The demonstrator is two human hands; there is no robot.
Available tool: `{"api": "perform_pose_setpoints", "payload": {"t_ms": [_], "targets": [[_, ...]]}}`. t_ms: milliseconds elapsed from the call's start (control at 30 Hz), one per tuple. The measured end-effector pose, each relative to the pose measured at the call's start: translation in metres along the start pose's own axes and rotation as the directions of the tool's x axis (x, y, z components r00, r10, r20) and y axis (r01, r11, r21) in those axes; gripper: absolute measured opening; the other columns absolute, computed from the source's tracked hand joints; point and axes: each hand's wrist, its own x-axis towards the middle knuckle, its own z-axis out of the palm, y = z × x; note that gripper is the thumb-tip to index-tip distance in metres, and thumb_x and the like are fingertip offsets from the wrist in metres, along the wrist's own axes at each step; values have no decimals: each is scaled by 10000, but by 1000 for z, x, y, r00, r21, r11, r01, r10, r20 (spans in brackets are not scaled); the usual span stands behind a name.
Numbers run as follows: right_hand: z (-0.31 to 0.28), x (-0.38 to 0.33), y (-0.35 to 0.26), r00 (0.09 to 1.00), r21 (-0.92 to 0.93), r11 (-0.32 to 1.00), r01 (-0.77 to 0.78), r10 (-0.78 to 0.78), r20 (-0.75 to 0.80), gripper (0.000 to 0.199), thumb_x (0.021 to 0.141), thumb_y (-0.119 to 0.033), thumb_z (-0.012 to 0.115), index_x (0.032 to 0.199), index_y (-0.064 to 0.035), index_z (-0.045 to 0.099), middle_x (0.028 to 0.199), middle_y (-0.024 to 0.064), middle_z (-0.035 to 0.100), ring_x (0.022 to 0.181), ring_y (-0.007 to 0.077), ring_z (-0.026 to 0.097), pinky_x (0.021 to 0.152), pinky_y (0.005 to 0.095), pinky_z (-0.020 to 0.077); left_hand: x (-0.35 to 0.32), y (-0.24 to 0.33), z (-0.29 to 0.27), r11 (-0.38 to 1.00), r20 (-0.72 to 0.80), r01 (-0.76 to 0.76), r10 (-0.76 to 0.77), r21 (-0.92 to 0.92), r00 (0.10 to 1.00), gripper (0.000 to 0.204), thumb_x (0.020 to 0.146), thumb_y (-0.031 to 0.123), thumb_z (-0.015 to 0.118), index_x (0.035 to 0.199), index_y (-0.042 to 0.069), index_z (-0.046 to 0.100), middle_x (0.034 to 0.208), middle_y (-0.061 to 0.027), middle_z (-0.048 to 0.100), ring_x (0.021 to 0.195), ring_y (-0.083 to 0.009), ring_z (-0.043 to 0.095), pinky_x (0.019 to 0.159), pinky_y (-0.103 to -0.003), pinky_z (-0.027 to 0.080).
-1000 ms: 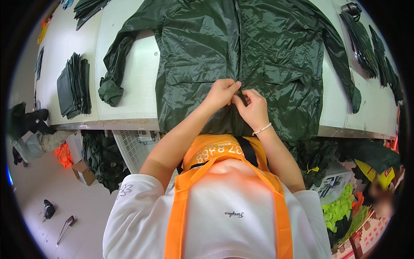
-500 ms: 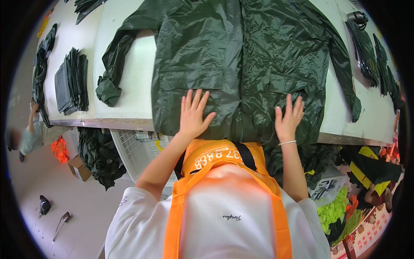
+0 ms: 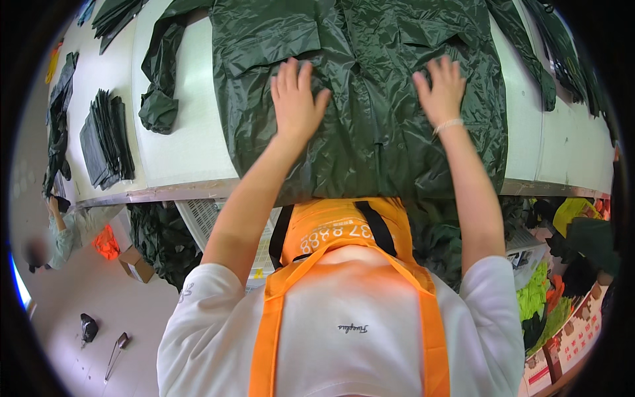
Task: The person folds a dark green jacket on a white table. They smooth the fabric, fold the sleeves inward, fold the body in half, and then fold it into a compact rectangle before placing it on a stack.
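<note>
On the white worktop (image 3: 178, 142) our dark green rain jacket (image 3: 370, 79) lies spread front-up, its hem hanging over the near edge toward us. A second ago our hands were together at the hem by the centre closure; half a second ago they lay apart and flat lower on the front; now they have slid farther up, the left hand (image 3: 296, 99) on the left panel and the right hand (image 3: 442, 89) on the right panel near the chest pockets. Both sets of fingers are spread and released, pressing flat and grasping nothing, so we judge the fabric is being smoothed outward. To the left lies a stack of folded dark garments (image 3: 106, 139); an orange apron (image 3: 344, 264) covers our chest.
</note>
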Motion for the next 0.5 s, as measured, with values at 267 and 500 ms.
{"api": "perform_pose_setpoints", "payload": {"t_ms": [267, 500], "targets": [[-54, -114, -78, 954, 449, 877, -172, 34, 299, 281, 701, -174, 758, 858, 7, 611, 985, 128, 596, 981, 296, 553, 856, 393, 448, -59, 69, -15, 975, 680, 201, -83, -97, 729, 467, 757, 457, 686, 645, 5, 648, 635, -174, 640, 601, -290, 660, 567, -373, 529], [-57, -145, -101, 839, 651, 566, -506, 149, 523, 150, 758, -30, 699, 882, 29, 639, 772, 119, 652, 658, 176, 641, 603, 268, 506, -64, 60, -24, 481, 887, 785, -31, -391, 461, 390, 813, 198, 693, 545, -18, 509, 546, -138, 605, 529, -175, 659, 487, -296, 502]]}}
